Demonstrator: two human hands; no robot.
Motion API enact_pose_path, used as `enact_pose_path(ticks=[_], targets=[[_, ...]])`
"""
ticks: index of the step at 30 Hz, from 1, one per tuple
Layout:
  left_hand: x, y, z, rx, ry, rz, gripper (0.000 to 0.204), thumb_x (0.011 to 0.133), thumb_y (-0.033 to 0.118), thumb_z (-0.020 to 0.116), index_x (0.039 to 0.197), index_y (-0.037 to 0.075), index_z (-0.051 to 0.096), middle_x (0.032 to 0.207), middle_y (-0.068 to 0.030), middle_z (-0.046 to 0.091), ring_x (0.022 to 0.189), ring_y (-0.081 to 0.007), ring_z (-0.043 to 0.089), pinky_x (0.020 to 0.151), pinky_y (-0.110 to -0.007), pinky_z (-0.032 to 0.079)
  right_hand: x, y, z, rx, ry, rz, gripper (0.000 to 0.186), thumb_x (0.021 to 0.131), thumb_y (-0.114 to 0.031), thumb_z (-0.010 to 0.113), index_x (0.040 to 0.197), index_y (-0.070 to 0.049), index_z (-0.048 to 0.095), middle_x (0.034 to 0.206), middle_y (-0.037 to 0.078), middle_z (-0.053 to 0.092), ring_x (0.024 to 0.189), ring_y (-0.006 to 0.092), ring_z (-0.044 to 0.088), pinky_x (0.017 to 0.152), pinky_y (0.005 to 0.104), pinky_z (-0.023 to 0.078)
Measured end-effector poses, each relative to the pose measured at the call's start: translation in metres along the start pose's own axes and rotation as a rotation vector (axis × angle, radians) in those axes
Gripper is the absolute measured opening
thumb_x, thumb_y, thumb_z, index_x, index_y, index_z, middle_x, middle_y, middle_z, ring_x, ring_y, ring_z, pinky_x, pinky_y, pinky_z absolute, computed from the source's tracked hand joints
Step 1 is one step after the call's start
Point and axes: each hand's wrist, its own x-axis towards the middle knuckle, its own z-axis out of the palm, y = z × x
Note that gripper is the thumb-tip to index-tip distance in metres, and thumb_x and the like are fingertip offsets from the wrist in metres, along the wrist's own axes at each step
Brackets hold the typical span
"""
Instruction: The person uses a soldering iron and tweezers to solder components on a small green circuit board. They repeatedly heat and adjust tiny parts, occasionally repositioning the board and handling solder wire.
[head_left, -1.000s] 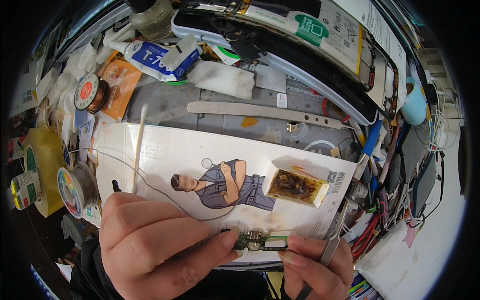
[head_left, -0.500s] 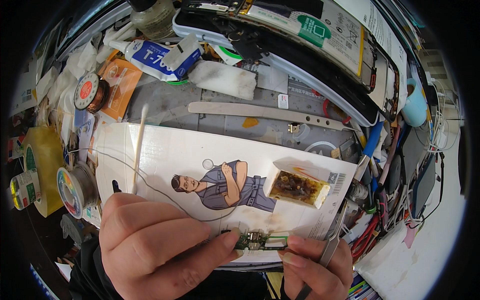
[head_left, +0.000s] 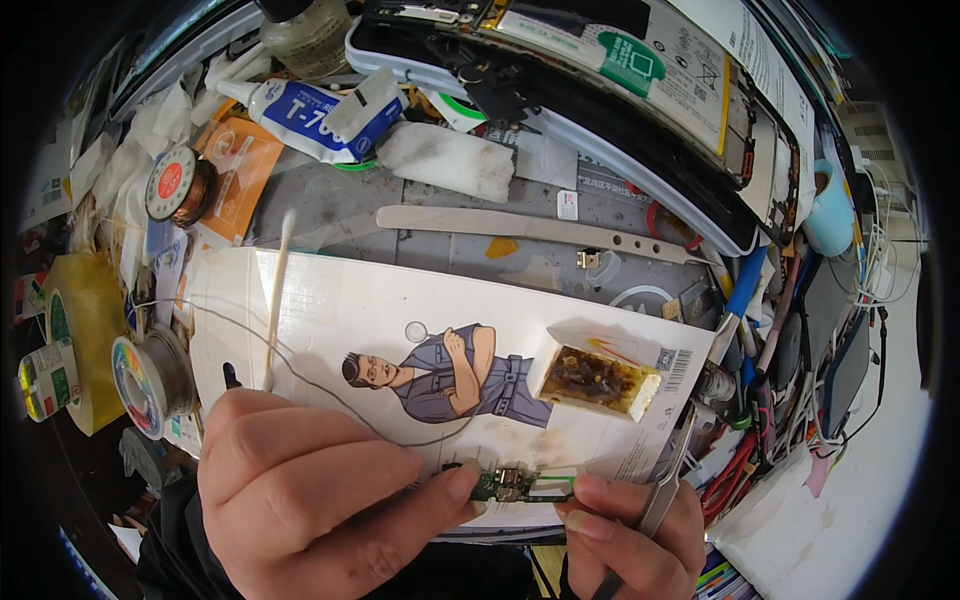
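A small green circuit board (head_left: 510,484) with a metal connector is held level between my two hands, near the lower edge. My left hand (head_left: 310,490) pinches its left end with thumb and fingers, and a cotton swab (head_left: 277,310) sticks up from behind the knuckles of that hand. On the other end, the thumb and fingertip of my right hand (head_left: 640,535) grip the board. Metal tweezers (head_left: 664,490) lie across this hand, tips pointing up. Under the board is a white printed card (head_left: 310,290). A small tray of brown rosin flux (head_left: 598,380) sits on it.
A solder spool (head_left: 155,372) stands at the left, its wire curving over the card. Beyond lie a flat metal pry tool (head_left: 520,228), a blue-and-white glue tube (head_left: 310,118) and a copper wire spool (head_left: 183,188). An opened phone (head_left: 640,75) rests far right; cables crowd the right side.
The circuit board has tilted very slightly in my fingers. Otherwise both hands and the things around them look unmoved.
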Motion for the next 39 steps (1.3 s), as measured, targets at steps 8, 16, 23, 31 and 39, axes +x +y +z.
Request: enact_pose_path(ticks=[8,16,23,31,39], targets=[[0.0000,0.0004,0.0003,0.003,0.005,-0.003,0.045,0.056,0.023,0.097,0.099,0.018,0.083,0.097,0.0019,0.056,0.086,-0.0180,0.055,0.066,-0.031,0.042,-0.0004,-0.0001,0.0007,0.005,0.009,0.006,0.025,0.078,0.004,0.085,0.099,-0.006,0.075,0.097,0.015,0.078,0.085,0.0287,0.076,0.076,0.0343,0.061],[-0.0003,0.0010,0.0001,0.007,0.005,-0.006,0.046,0.056,0.023,0.097,0.100,0.018,0.083,0.097,0.0017,0.056,0.086,-0.0180,0.054,0.067,-0.031,0.042,0.0000,-0.0006,-0.0010,-0.005,-0.007,0.010,0.024,0.079,0.002,0.085,0.099,-0.007,0.075,0.098,0.014,0.078,0.085,0.0285,0.076,0.075,0.0346,0.061],[-0.0003,0.0019,0.0003,0.005,0.003,-0.014,0.045,0.058,0.023,0.097,0.100,0.018,0.083,0.097,0.0016,0.056,0.087,-0.0179,0.054,0.067,-0.031,0.042,0.0013,-0.0014,-0.0053,-0.022,-0.045,0.010,0.024,0.081,0.000,0.084,0.101,-0.008,0.075,0.099,0.013,0.078,0.085,0.0278,0.076,0.074,0.0341,0.060],[-0.0006,0.0013,-0.0002,0.006,0.001,-0.010,0.046,0.058,0.023,0.097,0.101,0.018,0.083,0.098,0.0017,0.057,0.087,-0.0176,0.055,0.067,-0.031,0.042,0.0011,-0.0019,-0.0040,-0.030,-0.035,0.006,0.025,0.081,0.000,0.085,0.102,-0.009,0.074,0.099,0.012,0.078,0.085,0.0274,0.076,0.073,0.0336,0.060],[-0.0010,0.0003,0.0003,0.009,0.006,0.003,0.048,0.057,0.024,0.097,0.102,0.018,0.082,0.097,0.0019,0.057,0.086,-0.0176,0.054,0.067,-0.031,0.042,0.0031,-0.0020,-0.0055,-0.040,-0.049,0.000,0.024,0.082,-0.001,0.084,0.101,-0.010,0.074,0.098,0.012,0.078,0.084,0.0273,0.076,0.072,0.0332,0.060]])
